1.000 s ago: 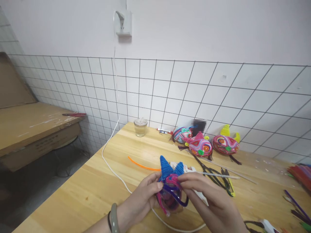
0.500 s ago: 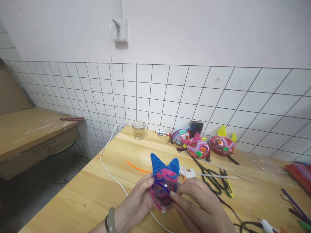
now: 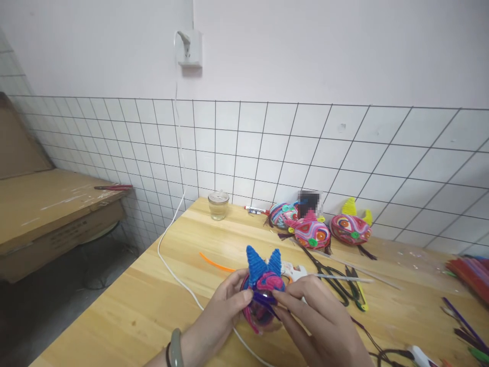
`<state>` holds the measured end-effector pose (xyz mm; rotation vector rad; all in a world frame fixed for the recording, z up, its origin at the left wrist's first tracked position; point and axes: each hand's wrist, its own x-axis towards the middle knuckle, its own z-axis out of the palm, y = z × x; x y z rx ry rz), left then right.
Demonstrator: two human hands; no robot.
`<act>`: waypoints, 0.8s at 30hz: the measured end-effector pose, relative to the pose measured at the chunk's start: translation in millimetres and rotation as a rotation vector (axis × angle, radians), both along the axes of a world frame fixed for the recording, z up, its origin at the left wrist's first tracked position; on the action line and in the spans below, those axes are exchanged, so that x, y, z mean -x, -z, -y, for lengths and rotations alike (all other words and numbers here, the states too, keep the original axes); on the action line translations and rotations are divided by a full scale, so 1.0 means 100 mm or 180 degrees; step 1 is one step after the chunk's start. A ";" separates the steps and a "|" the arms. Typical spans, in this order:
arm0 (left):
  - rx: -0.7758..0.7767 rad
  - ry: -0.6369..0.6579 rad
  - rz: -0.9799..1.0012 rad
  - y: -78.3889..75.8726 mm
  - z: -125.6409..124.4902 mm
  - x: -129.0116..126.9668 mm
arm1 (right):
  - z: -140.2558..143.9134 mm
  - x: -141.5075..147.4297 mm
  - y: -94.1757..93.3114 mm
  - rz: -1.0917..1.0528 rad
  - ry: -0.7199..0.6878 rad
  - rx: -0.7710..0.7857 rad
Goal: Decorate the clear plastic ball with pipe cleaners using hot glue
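Observation:
Both my hands hold a small craft figure (image 3: 263,285) with two blue pointed ears, pink winding and a clear round body, just above the wooden table (image 3: 145,300). My left hand (image 3: 225,311) cups its left side, thumb against the body. My right hand (image 3: 317,321) grips its right side and pinches a purple pipe cleaner (image 3: 265,298) against the front of it. A green bangle sits on my left wrist.
Three finished colourful figures (image 3: 311,232) lie by the grid wall. Scissors (image 3: 336,285), a glue gun (image 3: 296,270), an orange pipe cleaner (image 3: 216,262), a white cable (image 3: 171,270) and a glass jar (image 3: 218,204) are on the table. Pipe cleaners (image 3: 469,272) lie at right.
The figure has turned slightly in my hands and the purple pipe cleaner now lies tighter across its front. My right fingers moved from its lower side up to the front.

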<state>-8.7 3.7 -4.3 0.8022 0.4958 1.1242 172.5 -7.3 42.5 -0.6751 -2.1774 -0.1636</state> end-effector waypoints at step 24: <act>-0.0003 -0.0077 -0.0147 -0.02 -0.01 0.00 | 0.02 0.05 -0.07 0.0119 -0.0127 0.0078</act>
